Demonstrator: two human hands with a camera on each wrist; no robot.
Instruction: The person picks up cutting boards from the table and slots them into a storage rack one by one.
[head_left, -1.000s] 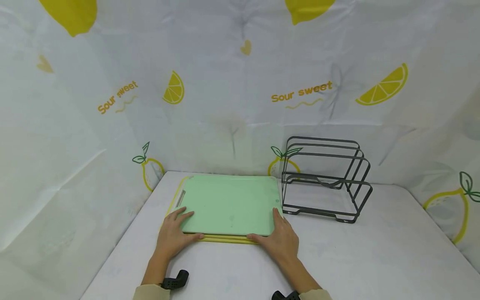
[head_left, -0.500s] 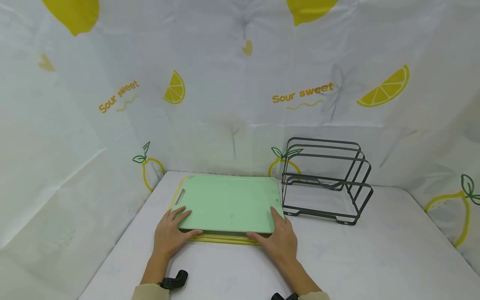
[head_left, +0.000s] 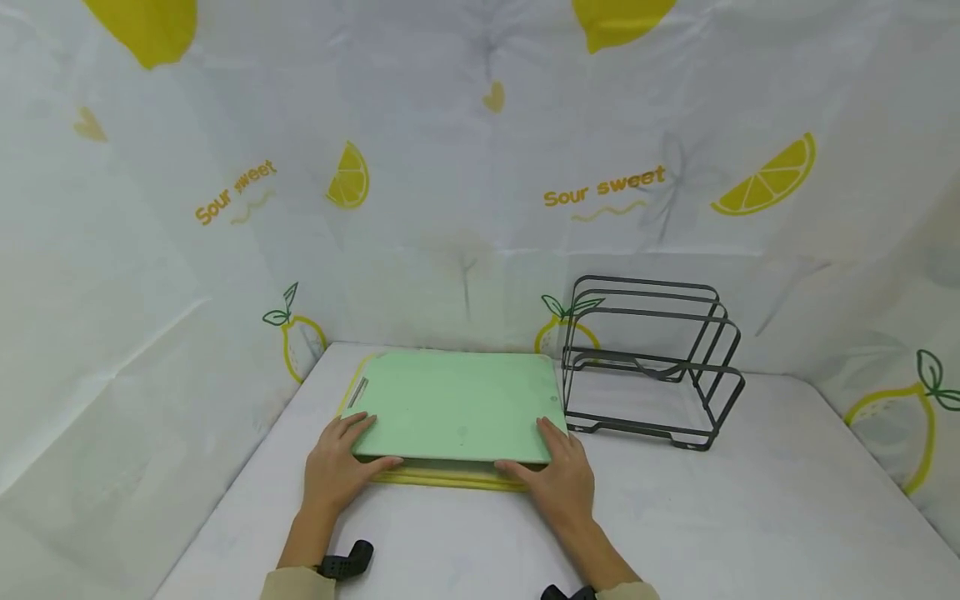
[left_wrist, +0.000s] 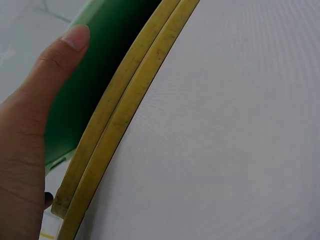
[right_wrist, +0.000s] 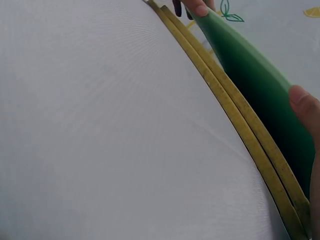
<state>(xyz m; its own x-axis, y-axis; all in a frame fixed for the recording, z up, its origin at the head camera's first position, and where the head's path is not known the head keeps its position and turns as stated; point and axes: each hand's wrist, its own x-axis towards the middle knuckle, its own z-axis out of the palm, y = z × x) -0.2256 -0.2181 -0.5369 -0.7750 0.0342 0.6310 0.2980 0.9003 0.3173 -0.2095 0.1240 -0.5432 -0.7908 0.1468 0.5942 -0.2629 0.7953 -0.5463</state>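
A light green cutting board (head_left: 457, 404) lies on top of two yellow boards (head_left: 450, 481) at the back of the white table (head_left: 465, 542). My left hand (head_left: 351, 454) grips the green board's near left corner, fingers on top and thumb under the edge. My right hand (head_left: 553, 465) grips the near right corner the same way. The green board's near edge is raised a little off the yellow boards. The left wrist view shows my thumb (left_wrist: 50, 85) against the green board (left_wrist: 105, 65) above the yellow boards (left_wrist: 120, 120). In the right wrist view the green board (right_wrist: 255, 80) tilts up over the yellow boards (right_wrist: 225, 105).
A black wire rack (head_left: 648, 362) with upright dividers stands just right of the boards, near the back. Lemon-print sheeting (head_left: 480, 167) walls in the table at the back and both sides. Bare white table surface (head_left: 750, 517) lies in front and to the right.
Both thumbs have slid under the green board's near edge, which now stands slightly higher off the yellow boards. The hands have drawn a little closer to me.
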